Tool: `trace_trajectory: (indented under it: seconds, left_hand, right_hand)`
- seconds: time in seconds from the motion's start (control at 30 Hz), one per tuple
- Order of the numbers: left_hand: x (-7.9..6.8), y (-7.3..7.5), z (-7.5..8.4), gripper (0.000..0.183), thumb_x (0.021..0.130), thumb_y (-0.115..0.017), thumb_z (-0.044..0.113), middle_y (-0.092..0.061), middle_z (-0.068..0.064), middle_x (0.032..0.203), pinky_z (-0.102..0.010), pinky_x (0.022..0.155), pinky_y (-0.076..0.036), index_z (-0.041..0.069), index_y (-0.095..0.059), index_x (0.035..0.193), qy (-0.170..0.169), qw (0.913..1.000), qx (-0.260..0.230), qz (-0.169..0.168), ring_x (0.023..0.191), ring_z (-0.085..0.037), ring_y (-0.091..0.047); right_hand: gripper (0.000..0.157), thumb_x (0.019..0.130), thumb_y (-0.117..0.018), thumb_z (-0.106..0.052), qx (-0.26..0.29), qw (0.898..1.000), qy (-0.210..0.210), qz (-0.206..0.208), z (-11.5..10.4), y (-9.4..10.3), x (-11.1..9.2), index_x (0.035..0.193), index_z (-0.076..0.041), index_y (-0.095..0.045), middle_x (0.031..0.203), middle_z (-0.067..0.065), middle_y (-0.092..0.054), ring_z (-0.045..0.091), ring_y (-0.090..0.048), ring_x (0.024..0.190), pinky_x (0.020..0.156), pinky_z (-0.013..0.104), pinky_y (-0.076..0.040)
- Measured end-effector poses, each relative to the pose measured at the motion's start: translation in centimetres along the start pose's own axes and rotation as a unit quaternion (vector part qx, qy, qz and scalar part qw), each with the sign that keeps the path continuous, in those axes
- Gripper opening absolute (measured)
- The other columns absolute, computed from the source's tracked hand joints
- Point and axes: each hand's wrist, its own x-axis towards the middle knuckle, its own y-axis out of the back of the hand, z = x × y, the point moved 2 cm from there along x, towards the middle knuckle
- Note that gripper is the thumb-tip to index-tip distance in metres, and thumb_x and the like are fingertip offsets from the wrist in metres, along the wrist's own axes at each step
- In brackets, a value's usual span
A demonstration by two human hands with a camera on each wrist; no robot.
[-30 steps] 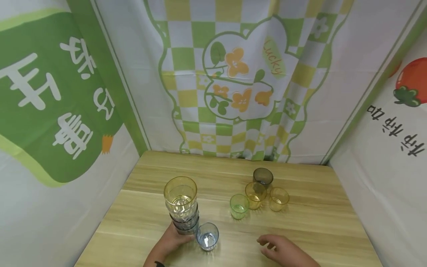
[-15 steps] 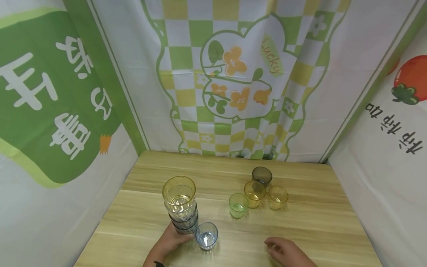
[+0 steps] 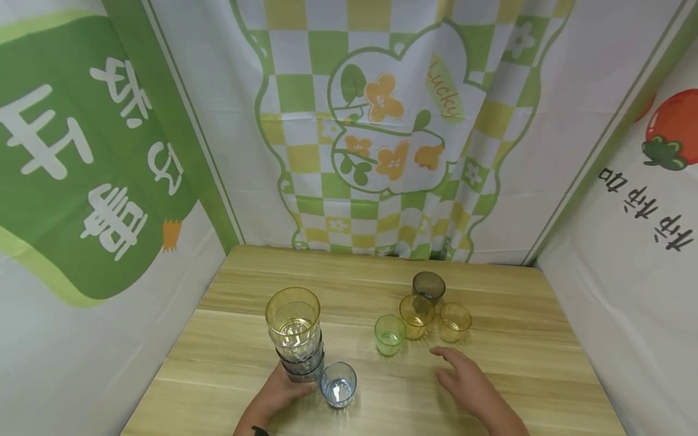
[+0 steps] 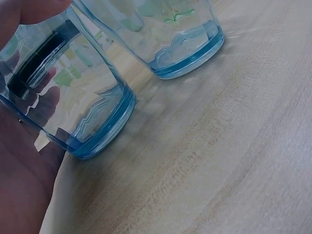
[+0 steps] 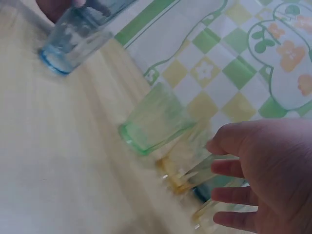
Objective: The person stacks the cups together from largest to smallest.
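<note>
My left hand (image 3: 277, 390) grips the lower end of a tall stack of nested glasses (image 3: 297, 339), yellow at the top, with clear and dark ones below. The left wrist view shows its bottom glass (image 4: 97, 122) to be bluish, with fingers behind it. A single blue glass (image 3: 339, 387) stands just right of the stack. My right hand (image 3: 469, 381) is over the table with fingers extended and holds nothing. Beyond its fingertips stand a green glass (image 3: 389, 339), two amber glasses, one in the middle (image 3: 417, 321) and one at the right (image 3: 455, 326), and a smoky dark glass (image 3: 429, 287).
The wooden table (image 3: 523, 339) meets a checked green-and-yellow curtain (image 3: 376, 224) at its back edge. White printed cloth walls, one at the left (image 3: 180, 272) and one at the right (image 3: 616, 290), enclose the sides.
My right hand has moved forward, toward the amber and green glasses, and its fingers have spread. My left hand and the stack have stayed in place.
</note>
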Motion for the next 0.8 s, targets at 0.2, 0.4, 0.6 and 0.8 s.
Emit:
trace_trajectory:
  seconds: [0.2,0.4,0.6,0.8]
  left_hand:
    - [0.0,0.2,-0.1,0.081,0.073,-0.087,0.004,-0.060,-0.019,0.136,-0.021,0.104,-0.038,-0.002,-0.044,0.142,0.002,1.0000,0.000,-0.001,0.119,-0.011,-0.057]
    - [-0.2,0.1,-0.1,0.080,0.074,-0.087,0.005,-0.060,-0.020,0.136,-0.019,0.103,-0.039,-0.003,-0.045,0.142,-0.014,0.9998,-0.006,-0.011,0.117,-0.006,-0.058]
    - [-0.2,0.2,0.0,0.079,0.075,-0.087,0.005,-0.061,-0.020,0.136,-0.018,0.103,-0.038,-0.004,-0.045,0.142,-0.022,0.9996,-0.005,-0.015,0.117,-0.005,-0.058]
    - [-0.2,0.1,0.0,0.078,0.075,-0.087,0.006,-0.062,-0.020,0.134,-0.021,0.103,-0.040,-0.004,-0.046,0.141,-0.017,0.9998,0.009,-0.007,0.118,-0.013,-0.059]
  right_hand:
    - [0.041,0.097,-0.068,-0.014,-0.046,0.997,0.048,0.022,-1.4,2.0,2.7,0.137,-0.010,-0.059,0.139,0.013,-0.060,0.040,-0.052,0.132,0.106,0.059,-0.043]
    - [0.039,0.096,-0.067,-0.010,-0.081,0.991,0.101,0.032,-2.8,3.4,5.5,0.134,-0.003,-0.059,0.136,0.018,-0.060,0.041,-0.054,0.128,0.104,0.057,-0.045]
    - [0.041,0.094,-0.070,-0.009,-0.087,0.989,0.114,0.047,-4.2,4.4,8.3,0.133,-0.001,-0.059,0.135,0.019,-0.059,0.040,-0.057,0.124,0.099,0.055,-0.049]
    - [0.046,0.092,-0.076,-0.016,-0.113,0.985,0.110,0.068,-4.6,5.0,11.2,0.132,0.000,-0.061,0.134,0.020,-0.061,0.040,-0.056,0.126,0.102,0.055,-0.048]
